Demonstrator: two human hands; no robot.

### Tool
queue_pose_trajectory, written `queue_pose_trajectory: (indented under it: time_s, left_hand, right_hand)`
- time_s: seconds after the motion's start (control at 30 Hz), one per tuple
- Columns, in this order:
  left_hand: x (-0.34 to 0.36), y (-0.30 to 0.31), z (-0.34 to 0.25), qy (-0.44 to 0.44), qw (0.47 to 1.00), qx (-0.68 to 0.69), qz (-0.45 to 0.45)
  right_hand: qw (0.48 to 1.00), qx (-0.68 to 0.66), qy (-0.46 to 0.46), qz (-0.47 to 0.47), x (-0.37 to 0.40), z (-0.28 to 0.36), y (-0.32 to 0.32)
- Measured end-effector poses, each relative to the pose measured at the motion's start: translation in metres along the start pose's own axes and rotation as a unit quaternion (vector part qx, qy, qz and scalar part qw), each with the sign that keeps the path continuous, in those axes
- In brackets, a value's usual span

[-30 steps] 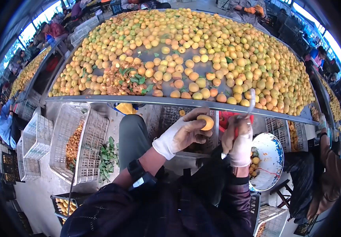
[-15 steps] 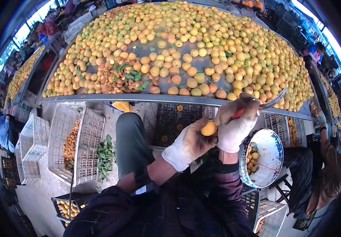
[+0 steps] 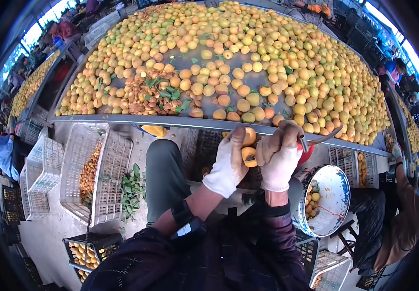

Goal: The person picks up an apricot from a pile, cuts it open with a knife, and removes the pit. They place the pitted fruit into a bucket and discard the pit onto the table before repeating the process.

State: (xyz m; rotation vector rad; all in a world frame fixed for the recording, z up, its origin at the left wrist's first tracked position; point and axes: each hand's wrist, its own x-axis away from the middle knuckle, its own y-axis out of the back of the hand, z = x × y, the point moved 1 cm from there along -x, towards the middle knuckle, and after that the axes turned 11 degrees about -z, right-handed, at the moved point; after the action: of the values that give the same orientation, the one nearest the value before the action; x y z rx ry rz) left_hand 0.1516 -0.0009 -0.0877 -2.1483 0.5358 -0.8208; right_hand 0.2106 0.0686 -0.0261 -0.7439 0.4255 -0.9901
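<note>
My left hand [image 3: 230, 162], in a white glove with bare-looking fingertips, pinches a yellow-orange apricot [image 3: 249, 156] that shows a dark opening in its flesh. Another apricot [image 3: 250, 137] rests against the same fingers. Close beside it, my right hand [image 3: 281, 157], gloved too, is closed round a red-handled tool [image 3: 306, 151]; its curved metal end [image 3: 327, 136] points up to the right. Both hands are just in front of the metal table's front edge [image 3: 209, 123]. Many apricots [image 3: 316, 77] cover the table, and a pile of pits and torn flesh [image 3: 144, 97] lies near its front left.
A white-blue bucket [image 3: 333, 199] with apricots stands at the right. White crates [image 3: 110, 179] and leaves [image 3: 132, 194] are at the left, a black crate [image 3: 85, 254] below them. Co-workers sit at both sides; an orange-gloved person [image 3: 318, 8] is beyond the table.
My hands have drawn slightly apart and my left hand has turned upright. The apricot now shows an opening, and a second one has come into view. The tool's curved end has tipped lower.
</note>
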Motion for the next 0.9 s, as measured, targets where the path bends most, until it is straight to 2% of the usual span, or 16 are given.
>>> queue_pose_trajectory:
  time_s: [0.1, 0.13, 0.17, 0.2, 0.3, 0.33, 0.37, 0.43, 0.5, 0.6, 0.67, 0.73, 0.8, 0.9]
  left_hand:
    - [-0.02, -0.002, -0.009, -0.01, 0.999, -0.033, -0.01]
    - [-0.022, -0.004, -0.014, 0.014, 0.998, -0.046, -0.039]
    - [-0.024, -0.006, -0.016, 0.038, 0.995, -0.058, -0.067]
    - [-0.026, -0.006, -0.016, 0.037, 0.995, -0.059, -0.066]
    - [-0.028, 0.002, -0.013, 0.017, 0.98, -0.158, -0.116]
    - [-0.026, 0.003, -0.01, 0.042, 0.977, -0.168, -0.125]
    - [-0.022, 0.004, -0.005, 0.046, 0.976, -0.17, -0.125]
    - [-0.013, 0.0, 0.005, 0.112, 0.99, -0.06, -0.059]
    - [-0.005, -0.006, 0.012, 0.113, 0.991, -0.019, -0.067]
    - [0.002, -0.011, 0.015, 0.094, 0.994, -0.005, -0.06]
    - [0.008, -0.016, 0.019, 0.089, 0.99, 0.013, -0.104]
    - [0.005, -0.012, 0.029, 0.089, 0.987, 0.038, -0.131]
    - [0.003, -0.006, 0.031, 0.066, 0.991, 0.035, -0.112]
    - [0.006, -0.004, 0.036, 0.025, 0.993, 0.024, -0.111]
  right_hand:
    - [1.0, 0.01, 0.016, 0.021, -0.019, -0.012, 0.011]
    - [0.985, 0.144, 0.096, -0.005, -0.036, -0.02, 0.022]
    - [0.944, 0.276, 0.175, -0.031, -0.043, -0.021, 0.02]
    - [0.945, 0.275, 0.176, -0.03, -0.044, -0.02, 0.02]
    - [0.986, 0.117, 0.104, -0.058, -0.039, -0.008, 0.005]
    - [0.989, 0.075, 0.107, -0.068, -0.037, -0.002, -0.006]
    - [0.989, 0.076, 0.107, -0.072, -0.036, 0.0, -0.012]
    - [0.98, 0.096, 0.152, -0.083, -0.034, 0.002, -0.019]
    - [0.968, 0.162, 0.168, -0.09, -0.03, 0.001, -0.019]
    - [0.966, 0.132, 0.192, -0.112, -0.029, -0.006, -0.017]
    - [0.978, 0.116, 0.148, -0.094, -0.027, -0.006, -0.014]
    - [0.97, 0.143, 0.167, -0.1, -0.022, -0.005, -0.017]
    - [0.953, 0.197, 0.201, -0.113, -0.016, -0.006, -0.02]
    - [0.967, 0.167, 0.161, -0.107, -0.012, -0.004, -0.016]
